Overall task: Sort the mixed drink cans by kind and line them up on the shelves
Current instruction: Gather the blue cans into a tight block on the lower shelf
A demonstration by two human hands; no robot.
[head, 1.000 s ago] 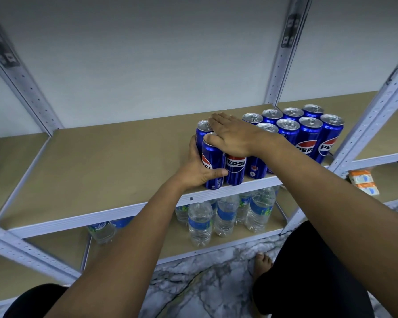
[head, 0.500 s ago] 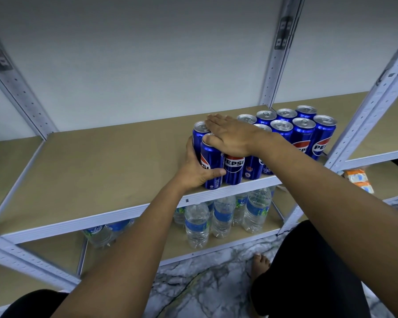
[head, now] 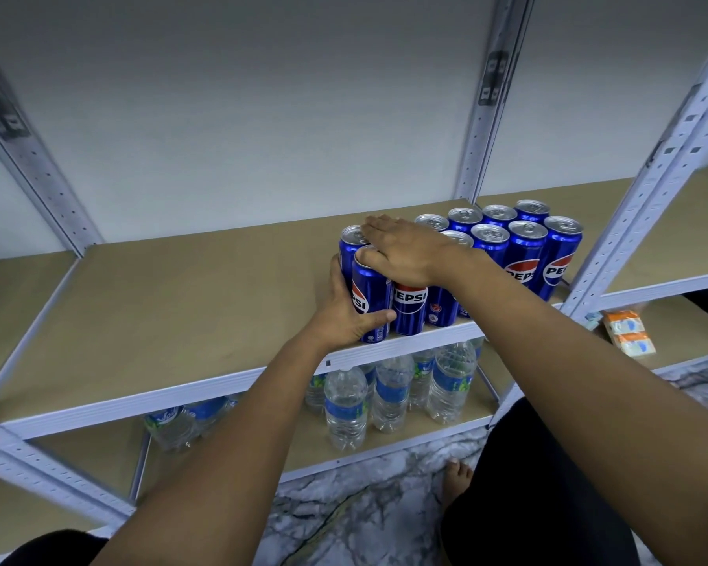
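Observation:
Several blue Pepsi cans stand in two rows at the right end of the tan shelf. My left hand grips the leftmost front Pepsi can from its left side, thumb across its lower front. My right hand lies flat, fingers straight, on the tops of the left cans in the group, covering some of them.
Grey perforated uprights frame the shelf at right and rear. Water bottles stand on the lower shelf, one lying at left. An orange-and-white packet lies on the right lower shelf. Marble floor and my bare foot below.
Both hands keep the same hold on the cans. The view has shifted slightly, so the cans sit a little more to the left in the picture.

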